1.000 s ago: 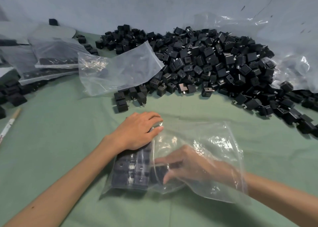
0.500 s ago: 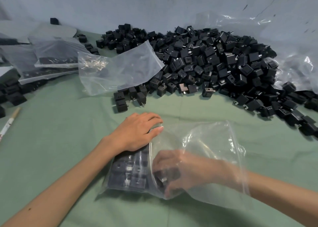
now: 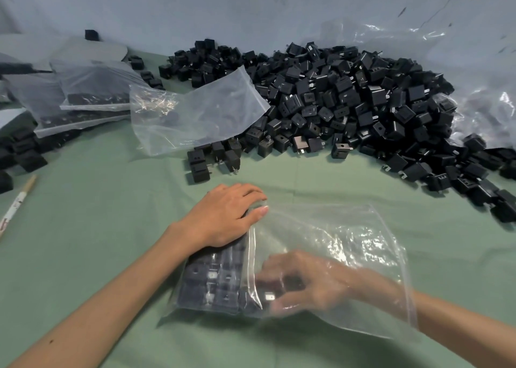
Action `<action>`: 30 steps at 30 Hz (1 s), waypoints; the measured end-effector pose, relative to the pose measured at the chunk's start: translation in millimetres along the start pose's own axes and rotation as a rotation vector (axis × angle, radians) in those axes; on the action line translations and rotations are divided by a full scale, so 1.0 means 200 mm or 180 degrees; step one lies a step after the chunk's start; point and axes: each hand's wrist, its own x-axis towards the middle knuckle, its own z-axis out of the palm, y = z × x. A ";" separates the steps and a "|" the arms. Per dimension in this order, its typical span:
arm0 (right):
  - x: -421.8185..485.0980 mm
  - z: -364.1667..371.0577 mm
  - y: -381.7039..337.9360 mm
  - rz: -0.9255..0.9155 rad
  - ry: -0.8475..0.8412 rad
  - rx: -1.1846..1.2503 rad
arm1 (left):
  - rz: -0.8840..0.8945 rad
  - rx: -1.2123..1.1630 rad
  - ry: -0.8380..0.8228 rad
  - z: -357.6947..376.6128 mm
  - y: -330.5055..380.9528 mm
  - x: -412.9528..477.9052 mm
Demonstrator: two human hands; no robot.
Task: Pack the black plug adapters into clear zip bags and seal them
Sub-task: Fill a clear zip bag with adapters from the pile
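Inside the clear zip bag (image 3: 349, 236) on the green cloth (image 3: 83, 228), the right hand (image 3: 307, 281), blurred through the plastic, has slid toward the near edge in the last second. Its fingers appear curled round a black plug adapter (image 3: 268, 295), which it is setting against the packed adapters (image 3: 212, 281) at the bag's closed end. The left hand (image 3: 226, 217) has not moved, its fingers flat on the bag and pressing those rows down, so filling looks partway done, with the mouth unsealed and the loose pile (image 3: 349, 102) large.
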 end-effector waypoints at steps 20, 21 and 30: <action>-0.08 -0.22 0.07 -0.0346 -0.0605 0.0077 | -0.0003 0.0802 -0.0268 0.01 0.36 -0.44; -0.13 -0.32 0.08 -0.0183 -0.0666 0.0199 | -0.0020 0.0801 -0.0257 0.02 0.36 -0.44; -0.23 -1.04 0.36 0.1727 0.2413 -0.0759 | -0.0151 0.0803 -0.0100 0.05 0.24 -0.27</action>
